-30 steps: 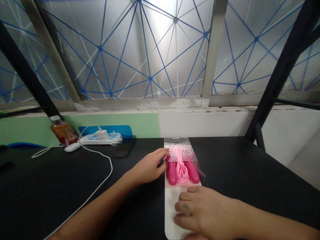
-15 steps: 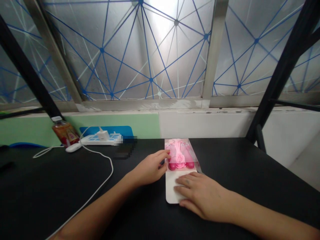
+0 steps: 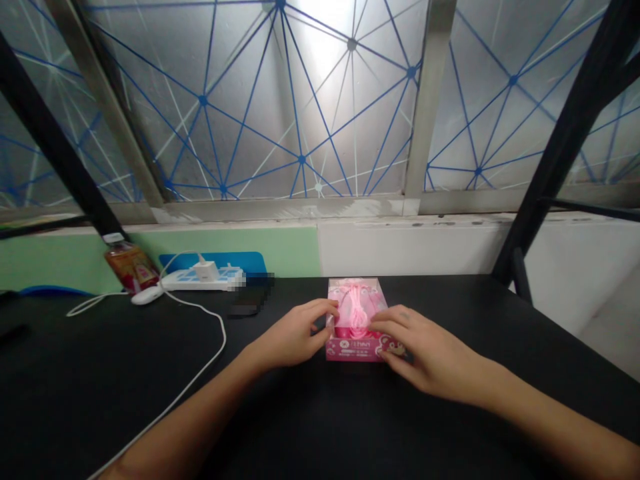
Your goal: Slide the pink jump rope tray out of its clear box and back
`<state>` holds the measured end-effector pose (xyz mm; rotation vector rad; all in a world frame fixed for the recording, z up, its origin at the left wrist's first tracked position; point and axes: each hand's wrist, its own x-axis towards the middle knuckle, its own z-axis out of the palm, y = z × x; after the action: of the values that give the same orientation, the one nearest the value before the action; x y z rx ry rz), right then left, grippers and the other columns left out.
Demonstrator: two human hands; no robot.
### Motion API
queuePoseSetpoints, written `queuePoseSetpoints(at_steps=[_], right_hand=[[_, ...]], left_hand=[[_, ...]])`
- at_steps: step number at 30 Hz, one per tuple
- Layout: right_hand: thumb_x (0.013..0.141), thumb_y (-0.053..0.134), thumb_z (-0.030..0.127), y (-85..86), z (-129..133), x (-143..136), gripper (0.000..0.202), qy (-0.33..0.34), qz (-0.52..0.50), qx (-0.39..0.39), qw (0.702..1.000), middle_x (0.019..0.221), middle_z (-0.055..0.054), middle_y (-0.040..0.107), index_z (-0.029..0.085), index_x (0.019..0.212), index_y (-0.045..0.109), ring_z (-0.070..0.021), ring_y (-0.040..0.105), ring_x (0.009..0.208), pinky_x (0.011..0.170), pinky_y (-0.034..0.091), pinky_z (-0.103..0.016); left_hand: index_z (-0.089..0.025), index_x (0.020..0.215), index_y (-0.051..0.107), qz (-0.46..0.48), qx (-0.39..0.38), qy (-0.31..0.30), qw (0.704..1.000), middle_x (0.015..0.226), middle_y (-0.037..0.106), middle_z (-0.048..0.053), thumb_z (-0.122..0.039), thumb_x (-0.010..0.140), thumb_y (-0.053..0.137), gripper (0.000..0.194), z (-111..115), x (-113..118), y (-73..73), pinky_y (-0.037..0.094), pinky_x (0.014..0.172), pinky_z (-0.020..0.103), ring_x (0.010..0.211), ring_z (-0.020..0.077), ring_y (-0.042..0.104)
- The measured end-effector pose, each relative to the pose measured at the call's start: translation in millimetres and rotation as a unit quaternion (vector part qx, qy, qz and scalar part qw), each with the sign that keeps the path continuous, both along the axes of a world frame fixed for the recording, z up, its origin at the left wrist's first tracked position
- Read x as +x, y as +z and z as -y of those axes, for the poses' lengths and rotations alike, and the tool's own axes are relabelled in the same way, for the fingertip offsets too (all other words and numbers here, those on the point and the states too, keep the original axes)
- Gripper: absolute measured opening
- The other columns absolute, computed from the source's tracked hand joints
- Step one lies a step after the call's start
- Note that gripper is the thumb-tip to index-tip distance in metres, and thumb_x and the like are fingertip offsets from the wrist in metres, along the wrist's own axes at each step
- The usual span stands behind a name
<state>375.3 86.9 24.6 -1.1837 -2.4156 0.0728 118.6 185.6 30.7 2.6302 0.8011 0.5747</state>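
Observation:
A pink box (image 3: 350, 351) with a clear top lies on the black table in front of me. Through the clear top shows a bundled pink skipping rope (image 3: 357, 310). At the box's left side, my left hand (image 3: 300, 333) holds it with bent fingers and thumb. My right hand (image 3: 420, 350) grips the near right corner, fingers on top and thumb against the printed front. That front panel stands upright and closes the near end. Fingers hide part of the rope and of the front print.
A white power strip (image 3: 183, 280) with a plugged-in charger (image 3: 205, 270) stands at the back left. Its white cable (image 3: 220, 327) runs toward me. Nearby are a drink bottle (image 3: 131, 265) and a dark blurred item (image 3: 249, 300). Black frame posts (image 3: 537, 167) slope at both sides.
The near flap, flat on the table with its white inside up, is now folded up, showing its pink printed face. My right hand moved up with it; my left hand stayed at the box's side.

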Motion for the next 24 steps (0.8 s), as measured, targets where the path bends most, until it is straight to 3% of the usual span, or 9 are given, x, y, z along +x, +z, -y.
queuePoseSetpoints(at_steps=[5, 10, 15, 19, 21, 24], right_hand=[[0.086, 0.06, 0.037, -24.0, -20.0, 7.8, 0.055, -0.093, -0.037, 0.006, 0.995, 0.141, -0.017, 0.041, 0.016, 0.134, 0.045, -0.0293, 0.041, 0.129, 0.108, 0.037, -0.046], [0.09, 0.055, 0.037, -28.5, -23.8, 7.1, 0.046, -0.116, -0.054, 0.023, 0.991, 0.137, -0.017, 0.043, 0.016, 0.131, 0.048, -0.0295, 0.044, 0.127, 0.106, 0.038, -0.047], [0.089, 0.056, 0.037, -16.3, -21.6, 7.7, 0.042, -0.099, -0.051, 0.034, 0.993, 0.126, -0.015, 0.052, 0.018, 0.126, 0.052, -0.0279, 0.052, 0.115, 0.099, 0.044, -0.045], [0.087, 0.058, 0.033, -11.6, -20.7, 12.1, 0.029, -0.099, -0.009, -0.003, 0.995, 0.107, -0.01, 0.059, 0.02, 0.113, 0.061, -0.0228, 0.06, 0.091, 0.081, 0.049, -0.037], [0.088, 0.056, 0.029, -13.4, -22.3, 13.8, 0.023, -0.104, -0.004, -0.015, 0.994, 0.095, -0.007, 0.062, 0.02, 0.109, 0.062, -0.0204, 0.06, 0.081, 0.073, 0.047, -0.033], [0.089, 0.054, 0.027, -18.3, -25.4, 14.5, 0.023, -0.104, -0.034, -0.037, 0.993, 0.083, -0.004, 0.065, 0.021, 0.109, 0.063, -0.019, 0.061, 0.073, 0.065, 0.045, -0.03]], left_hand=[[-0.022, 0.117, 0.059, -0.025, 0.0, -0.004, 1.0, 0.131, 0.057, 0.007, -0.032, 0.096, 0.048, 0.026, 1.6, -1.6, 3.7, 0.043, 0.1, 0.036, 0.119, 0.0218, 0.053], [-0.021, 0.133, 0.048, -0.048, 0.004, -0.021, 0.999, 0.139, 0.05, 0.01, -0.042, 0.078, 0.073, 0.063, 3.5, -4.4, 3.0, 0.039, 0.106, 0.038, 0.127, 0.0263, 0.047], [-0.022, 0.125, 0.056, -0.046, 0.032, -0.007, 0.998, 0.132, 0.056, 0.01, -0.035, 0.093, 0.055, 0.035, 2.9, -4.5, -1.5, 0.038, 0.106, 0.038, 0.125, 0.0238, 0.05], [-0.022, 0.121, 0.06, -0.05, 0.063, -0.004, 0.997, 0.132, 0.054, 0.01, -0.033, 0.096, 0.048, 0.03, 6.1, -5.2, 0.2, 0.04, 0.103, 0.036, 0.122, 0.0235, 0.051], [-0.023, 0.119, 0.062, -0.06, 0.075, 0.006, 0.995, 0.13, 0.054, 0.01, -0.033, 0.094, 0.051, 0.029, 8.0, -6.3, 3.2, 0.044, 0.097, 0.034, 0.113, 0.0231, 0.056], [-0.024, 0.119, 0.063, -0.089, 0.063, 0.018, 0.994, 0.107, 0.063, 0.008, -0.032, 0.093, 0.051, 0.03, 10.2, -7.4, 7.6, 0.047, 0.08, 0.029, 0.089, 0.0192, 0.063]])
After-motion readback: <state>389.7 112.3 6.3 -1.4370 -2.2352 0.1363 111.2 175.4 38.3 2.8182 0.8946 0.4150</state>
